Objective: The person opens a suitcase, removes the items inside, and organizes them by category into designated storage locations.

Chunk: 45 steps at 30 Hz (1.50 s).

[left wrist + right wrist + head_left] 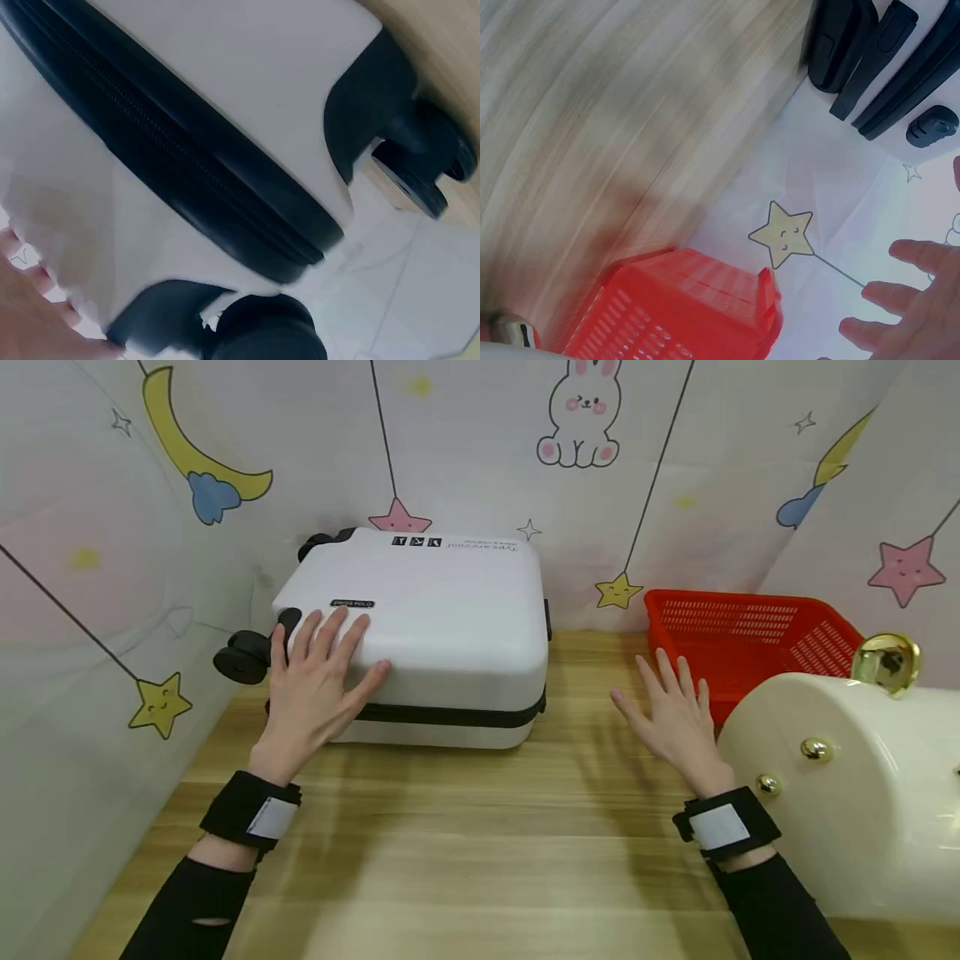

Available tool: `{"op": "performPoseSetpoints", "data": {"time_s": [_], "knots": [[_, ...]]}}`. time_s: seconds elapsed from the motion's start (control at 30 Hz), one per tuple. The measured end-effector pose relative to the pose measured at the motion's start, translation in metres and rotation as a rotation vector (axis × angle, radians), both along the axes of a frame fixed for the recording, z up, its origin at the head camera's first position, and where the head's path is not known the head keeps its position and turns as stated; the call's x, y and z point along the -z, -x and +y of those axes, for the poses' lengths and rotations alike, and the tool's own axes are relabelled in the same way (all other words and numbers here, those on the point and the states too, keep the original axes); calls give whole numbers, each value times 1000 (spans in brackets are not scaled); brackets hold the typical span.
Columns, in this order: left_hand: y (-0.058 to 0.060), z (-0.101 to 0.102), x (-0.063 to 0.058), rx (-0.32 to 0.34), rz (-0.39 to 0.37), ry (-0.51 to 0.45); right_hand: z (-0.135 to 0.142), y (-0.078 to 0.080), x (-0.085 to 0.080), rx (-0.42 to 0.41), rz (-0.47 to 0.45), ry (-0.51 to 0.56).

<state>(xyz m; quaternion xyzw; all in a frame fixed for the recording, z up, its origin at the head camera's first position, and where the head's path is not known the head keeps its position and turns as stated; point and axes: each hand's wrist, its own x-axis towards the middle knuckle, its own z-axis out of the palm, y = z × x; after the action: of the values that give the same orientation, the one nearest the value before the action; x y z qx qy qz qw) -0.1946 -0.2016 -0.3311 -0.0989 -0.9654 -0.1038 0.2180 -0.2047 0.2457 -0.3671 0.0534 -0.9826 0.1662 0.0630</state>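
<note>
A white hard-shell suitcase (450,618) lies flat on the wooden table, its black wheels toward the left. My left hand (311,685) rests on the near left part of its top, fingers spread, beside a black wheel mount. In the left wrist view the black zipper band (172,157) runs round the side of the case, with a wheel (266,330) close to the fingers. My right hand (675,718) hovers with spread fingers, holding nothing, just left of the red basket (720,635). The right wrist view shows the black handles (844,45) on the suitcase's other end.
A large cream cylindrical container (817,793) with gold knobs and a gold handle lies at the right, in front of the basket. A printed cloth backdrop (480,435) rises behind and to the left of the wooden table (480,852).
</note>
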Motion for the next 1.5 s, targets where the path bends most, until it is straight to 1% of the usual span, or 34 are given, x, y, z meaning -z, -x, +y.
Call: {"op": "performPoseSetpoints", "data": {"time_s": [0.07, 0.13, 0.2, 0.27, 0.3, 0.37, 0.43, 0.5, 0.57, 0.63, 0.67, 0.73, 0.8, 0.9, 0.97, 1.1, 1.2, 1.4, 1.5], "knots": [[1, -6, -1, 23, 26, -33, 2, -3, -1, 5, 14, 5], [2, -18, -3, 28, 45, -103, 4, -5, -3, 8, 23, 8], [4, -36, -5, 23, 52, -212, 5, -6, -5, 9, 30, 11], [9, -57, -6, 16, 47, -341, 6, -7, -6, 8, 35, 16], [12, -67, -6, 15, 30, -411, 7, -7, -6, 5, 37, 23], [17, -87, -5, 25, -39, -560, 8, -7, -6, -1, 36, 50], [23, -104, -2, 45, -145, -729, 9, -7, -5, -10, 37, 95], [27, -118, 2, 92, -266, -952, 10, -6, -5, -23, 36, 157], [31, -127, 7, 144, -356, -1162, 10, -3, -4, -40, 42, 222], [33, -133, 11, 202, -415, -1339, 9, 1, -5, -62, 50, 284], [34, -135, 12, 233, -426, -1403, 8, 3, -5, -75, 53, 317], [35, -136, 15, 292, -444, -1481, 4, 10, -6, -100, 50, 377], [36, -135, 16, 360, -453, -1534, -3, 17, -6, -124, 49, 429], [39, -135, 18, 439, -472, -1602, -19, 28, -6, -153, 27, 477], [39, -137, 20, 466, -474, -1630, -30, 34, -7, -170, 10, 486], [38, -142, 21, 494, -482, -1667, -44, 44, -12, -186, -28, 494], [36, -143, 23, 510, -496, -1661, -49, 51, -16, -188, -31, 507], [33, -144, 25, 518, -545, -1567, -54, 59, -19, -205, -52, 556], [32, -145, 25, 502, -586, -1511, -55, 61, -19, -208, -55, 575]]}}
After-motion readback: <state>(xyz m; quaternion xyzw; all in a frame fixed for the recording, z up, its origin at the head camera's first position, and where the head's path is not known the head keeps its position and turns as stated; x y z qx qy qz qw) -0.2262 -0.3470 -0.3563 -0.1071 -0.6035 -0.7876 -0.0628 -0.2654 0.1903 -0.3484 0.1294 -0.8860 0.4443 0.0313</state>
